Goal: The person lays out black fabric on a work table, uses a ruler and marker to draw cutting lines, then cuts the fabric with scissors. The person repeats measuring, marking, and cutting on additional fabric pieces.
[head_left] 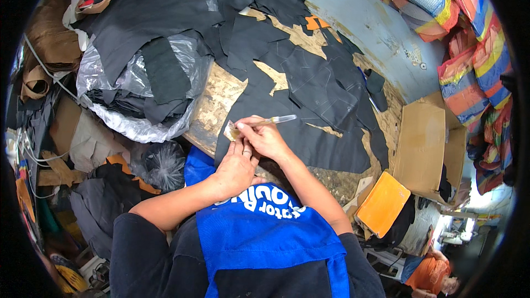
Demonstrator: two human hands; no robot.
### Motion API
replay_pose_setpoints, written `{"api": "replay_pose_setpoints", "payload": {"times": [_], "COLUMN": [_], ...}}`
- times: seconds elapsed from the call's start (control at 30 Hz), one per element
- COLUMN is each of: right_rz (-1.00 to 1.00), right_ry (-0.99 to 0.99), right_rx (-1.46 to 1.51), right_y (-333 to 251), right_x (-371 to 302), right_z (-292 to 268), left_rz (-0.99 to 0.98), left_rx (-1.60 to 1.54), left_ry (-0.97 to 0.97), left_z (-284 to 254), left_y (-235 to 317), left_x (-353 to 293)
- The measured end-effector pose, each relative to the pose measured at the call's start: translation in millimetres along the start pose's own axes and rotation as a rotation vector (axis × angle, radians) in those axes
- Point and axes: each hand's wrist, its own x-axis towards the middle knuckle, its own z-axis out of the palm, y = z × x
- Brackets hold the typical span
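Observation:
In the head view my right hand [265, 137] is closed round a clear-barrelled pen [282, 118], whose rear end points to the right. Its tip is hidden among my fingers. My left hand [236, 168] lies with fingers stretched forward, close against the right one, and a ring shows on one finger. By the fingertips is a small pale piece [228, 131], partly covered by my hands. Under them spreads black sheet material [281, 143]. Farther off, a black cut piece [323, 91] with thin pale lines drawn on it lies on top.
A worn wooden table [212, 99] supports the sheets. At left stands a clear plastic bag [143, 124] of black pieces. An orange rectangular block [383, 204] and a cardboard box [418, 146] are at right. Striped sacks [475, 83] line the wall. Another person [430, 273] is at lower right.

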Motion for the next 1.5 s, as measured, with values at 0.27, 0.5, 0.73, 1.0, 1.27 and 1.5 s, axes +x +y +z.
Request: {"api": "replay_pose_setpoints", "payload": {"times": [0.27, 0.5, 0.73, 1.0, 1.27, 1.5], "right_rz": [-0.062, -0.174, -0.139, -0.242, 0.054, 0.042], "right_ry": [-0.104, -0.096, 0.136, 0.049, 0.276, 0.543], "right_rx": [-0.160, -0.338, -0.346, -0.481, -0.445, -0.301], "right_y": [-7.8, -9.9, -10.5, -5.0, 2.5, 13.0], "right_x": [19.0, 25.3, 32.5, 6.8, -59.6, -76.9], "right_z": [9.8, 17.3, 18.1, -2.9, -38.9, -32.5], "left_rz": [0.096, 0.093, 0.105, 0.097, 0.093, 0.076], "left_rx": [-0.087, -0.140, -0.200, -0.072, -0.071, -0.076], "left_ry": [0.076, 0.087, 0.100, 0.097, 0.109, 0.032], "left_z": [5.7, 8.0, -1.6, -3.6, -4.5, -20.0], "left_y": [-17.5, -21.1, -19.9, -16.8, -15.0, -17.0], "left_x": [-2.9, -4.1, -4.6, -2.7, 0.1, 9.8]}}
